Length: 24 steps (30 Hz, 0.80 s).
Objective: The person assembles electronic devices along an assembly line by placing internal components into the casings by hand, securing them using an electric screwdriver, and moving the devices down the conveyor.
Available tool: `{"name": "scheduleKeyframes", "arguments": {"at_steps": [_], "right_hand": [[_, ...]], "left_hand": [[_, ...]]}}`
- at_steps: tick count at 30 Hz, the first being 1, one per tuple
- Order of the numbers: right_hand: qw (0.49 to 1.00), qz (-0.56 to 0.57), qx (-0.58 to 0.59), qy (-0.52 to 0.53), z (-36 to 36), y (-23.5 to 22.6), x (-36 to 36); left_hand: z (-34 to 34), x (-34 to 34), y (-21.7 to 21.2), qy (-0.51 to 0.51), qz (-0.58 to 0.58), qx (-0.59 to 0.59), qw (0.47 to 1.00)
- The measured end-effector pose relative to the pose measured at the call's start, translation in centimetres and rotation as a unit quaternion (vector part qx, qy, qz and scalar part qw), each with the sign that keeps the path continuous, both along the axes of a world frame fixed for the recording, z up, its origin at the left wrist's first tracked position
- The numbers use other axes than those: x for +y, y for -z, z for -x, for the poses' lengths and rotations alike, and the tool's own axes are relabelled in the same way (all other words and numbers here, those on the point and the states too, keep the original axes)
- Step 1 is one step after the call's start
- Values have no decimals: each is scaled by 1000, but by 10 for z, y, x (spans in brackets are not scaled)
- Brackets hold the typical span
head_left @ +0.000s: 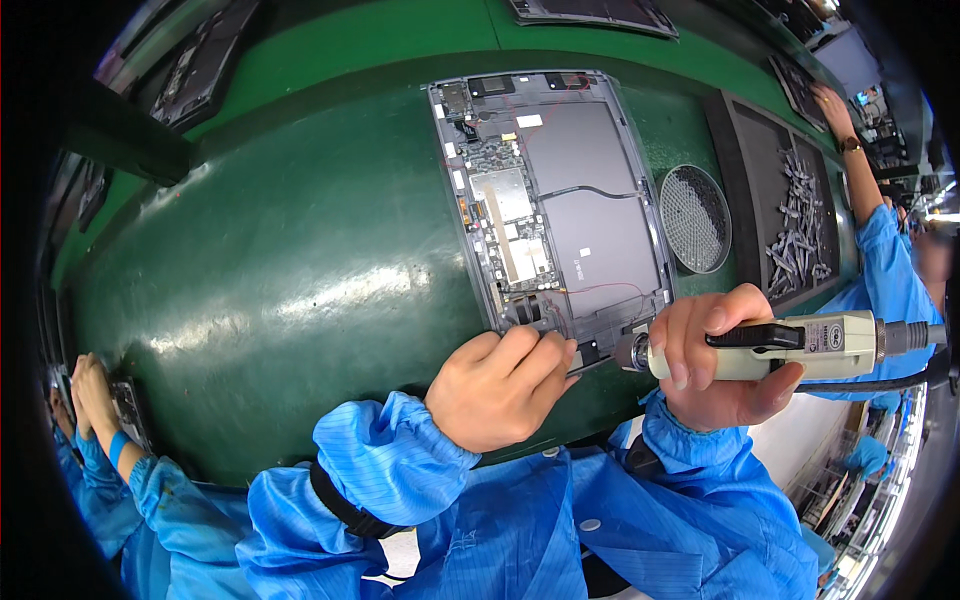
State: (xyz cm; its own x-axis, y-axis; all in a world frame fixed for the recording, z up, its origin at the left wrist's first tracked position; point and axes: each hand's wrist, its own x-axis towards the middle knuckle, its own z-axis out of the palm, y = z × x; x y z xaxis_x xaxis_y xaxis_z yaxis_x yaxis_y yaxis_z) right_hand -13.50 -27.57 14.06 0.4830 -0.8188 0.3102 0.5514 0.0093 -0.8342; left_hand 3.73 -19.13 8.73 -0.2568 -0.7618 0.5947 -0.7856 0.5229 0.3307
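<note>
An opened tablet housing (590,240) lies in front of me on the green worktop, with its circuit board (515,225) and thin red wires exposed. My left hand (495,385) is at its near edge, fingers curled and pressed together. Whatever those fingertips pinch is hidden under them. My right hand (705,355) is wrapped round a pale electric screwdriver (845,345) with a black lever. The screwdriver is held sideways, its tip end toward the housing's near right corner. A dark cable runs back from it to the right.
Right of the housing stand a round dish (695,220) of small pieces and a dark tray (745,190) with many grey strips. Farther off lie other tablet housings (600,12). Co-workers' hands (95,400) show at far left, another's arm (860,180) at right. A dark post (130,130) rises at left.
</note>
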Motion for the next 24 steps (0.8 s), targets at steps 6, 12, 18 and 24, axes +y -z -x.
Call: {"name": "scheduleKeyframes", "arguments": {"at_steps": [6, 12, 18, 24], "right_hand": [[999, 48, 23, -7, -3, 3, -1], [997, 71, 42, 9, -7, 6, 4], [996, 75, 42, 4, -11, 3, 11], [986, 59, 156, -27, 10, -9, 1]], "left_hand": [[1, 0, 4, -1, 7, -1, 1000], [0, 0, 7, -1, 13, -11, 1000], [0, 3, 3, -1, 5, -6, 1000], [3, 0, -10, -20, 1, -13, 1000]]}}
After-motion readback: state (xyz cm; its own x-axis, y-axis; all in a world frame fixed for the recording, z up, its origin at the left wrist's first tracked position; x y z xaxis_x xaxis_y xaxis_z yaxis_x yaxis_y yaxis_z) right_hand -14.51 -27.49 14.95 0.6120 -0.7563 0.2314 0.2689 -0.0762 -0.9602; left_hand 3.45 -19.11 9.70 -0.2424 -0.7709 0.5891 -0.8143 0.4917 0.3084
